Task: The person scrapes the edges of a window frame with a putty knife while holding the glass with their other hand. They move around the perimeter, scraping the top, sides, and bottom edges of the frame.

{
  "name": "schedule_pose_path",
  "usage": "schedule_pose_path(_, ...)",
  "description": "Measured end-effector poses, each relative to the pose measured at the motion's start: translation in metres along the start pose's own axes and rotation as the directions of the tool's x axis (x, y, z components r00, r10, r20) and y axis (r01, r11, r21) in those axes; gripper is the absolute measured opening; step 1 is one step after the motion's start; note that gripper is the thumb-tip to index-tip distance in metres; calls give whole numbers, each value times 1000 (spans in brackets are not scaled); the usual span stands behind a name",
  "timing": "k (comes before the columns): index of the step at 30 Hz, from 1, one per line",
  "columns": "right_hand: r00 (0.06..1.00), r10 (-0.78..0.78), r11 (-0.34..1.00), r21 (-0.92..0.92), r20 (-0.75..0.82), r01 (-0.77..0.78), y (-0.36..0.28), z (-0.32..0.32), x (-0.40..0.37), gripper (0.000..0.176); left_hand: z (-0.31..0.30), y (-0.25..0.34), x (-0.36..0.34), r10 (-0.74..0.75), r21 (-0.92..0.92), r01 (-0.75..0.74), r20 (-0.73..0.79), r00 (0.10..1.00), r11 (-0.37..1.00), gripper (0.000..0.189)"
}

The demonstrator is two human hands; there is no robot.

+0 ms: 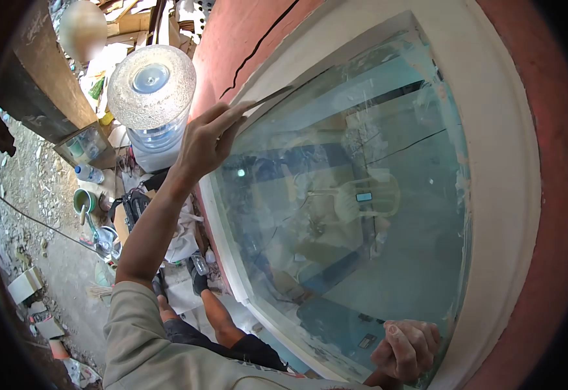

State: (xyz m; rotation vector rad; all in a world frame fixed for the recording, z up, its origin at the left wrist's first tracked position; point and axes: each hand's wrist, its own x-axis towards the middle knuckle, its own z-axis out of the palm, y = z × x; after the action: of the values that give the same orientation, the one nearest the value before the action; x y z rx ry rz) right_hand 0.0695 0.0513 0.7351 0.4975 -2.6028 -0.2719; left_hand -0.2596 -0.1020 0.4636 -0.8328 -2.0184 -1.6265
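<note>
Putty knife is pinched in your left hand, grip closed, tip on the glass pane where its top-left edge meets the white frame, right hand fisted low, contents unclear; looks mid-pass, next stroke needs the blade flat along that seam.

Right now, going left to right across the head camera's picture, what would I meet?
Bottle → water jug → left hand → blade that it holds → glass.
</note>
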Motion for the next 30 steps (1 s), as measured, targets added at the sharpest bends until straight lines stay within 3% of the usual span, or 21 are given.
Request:
schedule_pose_path(3,1000,22,1000,-4,19,-22,1,1,-7,10,-1,33,37,82,-39,-85,-61,995,996,33)
schedule_pose_path(6,999,25,1000,-15,40,-25,-2,1,-9,10,8,25,46,77,-40,-79,-51,996,996,35)
schedule_pose_path(8,999,21,999,-29,49,-20,-4,2,-10,10,11,13,37,145,-72,-150,-68,987,986,36)
schedule_pose_path(15,995,-12,997,-79,94,19,-9,13,-15,10,43,-127,-108,-100,-69,111,153,983,991,40)
schedule_pose_path(20,994,-36,993,-106,102,47,-10,35,-17,10,66,-224,-222,-233,-51,250,218,948,967,40)
schedule_pose_path(22,993,-44,993,-108,105,55,-8,39,-19,10,68,-256,-271,-417,268,344,299,859,900,39)
schedule_pose_path(23,993,-48,992,-107,111,60,-8,39,-19,10,66,-266,-296,-624,520,407,358,694,751,40)
schedule_pose_path(25,991,-60,991,-109,118,73,-5,40,-20,11,64,-284,-340,-672,439,531,278,687,724,45)
schedule_pose_path(26,990,-62,991,-111,125,77,-4,40,-20,11,72,-293,-354,-565,360,498,106,818,789,30)
schedule_pose_path(27,990,-67,991,-110,125,81,-3,39,-19,11,83,-289,-354,-575,361,509,102,812,781,30)
schedule_pose_path(28,989,-68,991,-107,131,83,-1,39,-18,11,95,-283,-355,-861,-20,862,35,507,506,25)
schedule_pose_path(29,989,-69,991,-105,131,83,0,39,-17,11,104,-280,-354,-985,-393,917,125,119,61,24)
schedule_pose_path(30,988,-68,991,-102,136,82,2,40,-15,11,117,-278,-357,-985,-439,898,157,73,-4,29)
